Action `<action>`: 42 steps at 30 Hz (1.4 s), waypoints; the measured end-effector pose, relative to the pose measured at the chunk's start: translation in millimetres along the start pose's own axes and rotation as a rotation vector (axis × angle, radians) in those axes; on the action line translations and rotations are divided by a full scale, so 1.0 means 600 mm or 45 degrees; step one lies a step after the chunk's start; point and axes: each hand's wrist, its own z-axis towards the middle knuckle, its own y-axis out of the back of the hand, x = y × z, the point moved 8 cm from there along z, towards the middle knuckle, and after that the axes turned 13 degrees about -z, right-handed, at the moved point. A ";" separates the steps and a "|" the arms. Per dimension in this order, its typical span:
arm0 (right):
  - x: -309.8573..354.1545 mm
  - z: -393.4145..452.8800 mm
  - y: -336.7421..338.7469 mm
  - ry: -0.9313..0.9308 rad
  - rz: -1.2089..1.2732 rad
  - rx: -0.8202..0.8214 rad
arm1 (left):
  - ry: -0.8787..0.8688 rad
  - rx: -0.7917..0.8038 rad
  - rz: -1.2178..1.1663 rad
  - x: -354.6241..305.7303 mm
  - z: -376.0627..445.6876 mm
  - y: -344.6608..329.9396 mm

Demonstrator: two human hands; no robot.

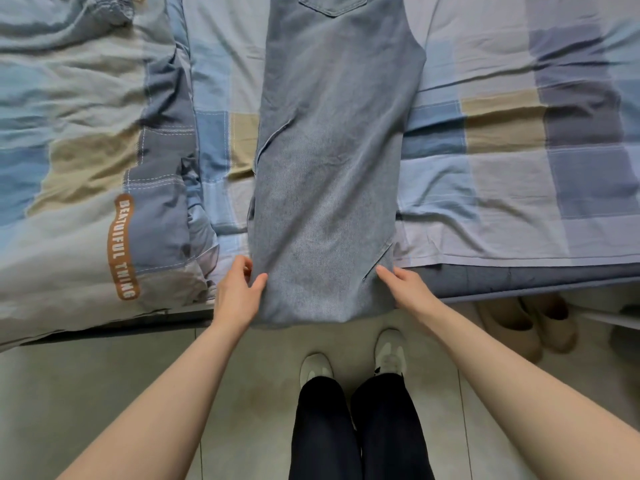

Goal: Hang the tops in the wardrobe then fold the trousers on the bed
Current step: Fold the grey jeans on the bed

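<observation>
Head cam: your jeans (329, 161) lie lengthwise down the middle of the bed (519, 133), legs stacked, waistband cut off at the top edge so you only get the bottom of a back pocket. The hem end hangs over the bed's near edge. Your left hand (239, 292) pinches the left hem corner, thumb on top, fingers tucked under and hidden. Your right hand (405, 285) grips the right corner; its fingers are mostly out of sight behind the denim too. A bunched duvet (86, 168) sits just left of the jeans. Checked sheet to the right is flat. Tiled floor (104, 393) below, with slippers (526, 323) half under the bed on the right.
</observation>
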 end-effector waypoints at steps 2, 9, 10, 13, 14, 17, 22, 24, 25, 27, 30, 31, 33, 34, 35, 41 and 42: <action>-0.017 -0.002 -0.005 -0.062 -0.041 0.061 | 0.033 0.032 -0.015 0.003 0.004 0.000; -0.024 -0.063 0.089 0.237 0.209 -0.304 | 0.404 0.441 -1.037 0.015 -0.045 -0.020; -0.033 -0.073 0.099 0.273 0.162 -0.333 | 0.431 0.473 -0.973 0.020 -0.053 -0.031; -0.092 -0.063 0.095 0.119 0.240 -0.315 | 0.436 0.448 -0.663 0.046 -0.061 -0.063; -0.115 -0.059 0.081 -0.006 0.377 -0.241 | 0.427 0.413 -0.604 0.053 -0.064 -0.073; -0.145 -0.037 0.035 -0.125 0.453 0.047 | 0.349 0.357 -0.448 0.071 -0.073 -0.088; -0.153 -0.038 0.001 0.031 -0.147 0.307 | 0.339 0.584 -0.273 0.116 -0.132 -0.102; -0.173 -0.055 0.000 0.036 -0.175 0.325 | 0.403 0.665 -0.292 0.137 -0.165 -0.104; -0.181 -0.068 -0.001 0.056 -0.161 0.333 | 0.437 0.683 -0.334 0.145 -0.183 -0.106; -0.198 -0.100 -0.005 0.074 -0.120 0.370 | 0.512 0.671 -0.428 0.155 -0.215 -0.106; -0.228 -0.150 -0.003 0.028 -0.028 0.389 | 0.571 0.655 -0.482 0.151 -0.252 -0.098; -0.237 -0.164 -0.001 0.019 -0.028 0.380 | 0.573 0.675 -0.459 0.148 -0.265 -0.095; -0.247 -0.204 0.006 0.000 -0.054 0.378 | 0.571 0.724 -0.395 0.135 -0.301 -0.084; -0.249 -0.220 0.007 -0.014 -0.044 0.381 | 0.580 0.736 -0.381 0.135 -0.316 -0.080; -0.251 -0.236 0.010 -0.026 -0.015 0.386 | 0.599 0.735 -0.395 0.134 -0.333 -0.074; -0.230 -0.317 0.022 -0.103 0.201 0.422 | 0.709 0.543 -0.551 0.104 -0.409 -0.016; -0.235 -0.324 0.026 -0.137 0.216 0.375 | 0.708 0.527 -0.530 0.098 -0.419 -0.011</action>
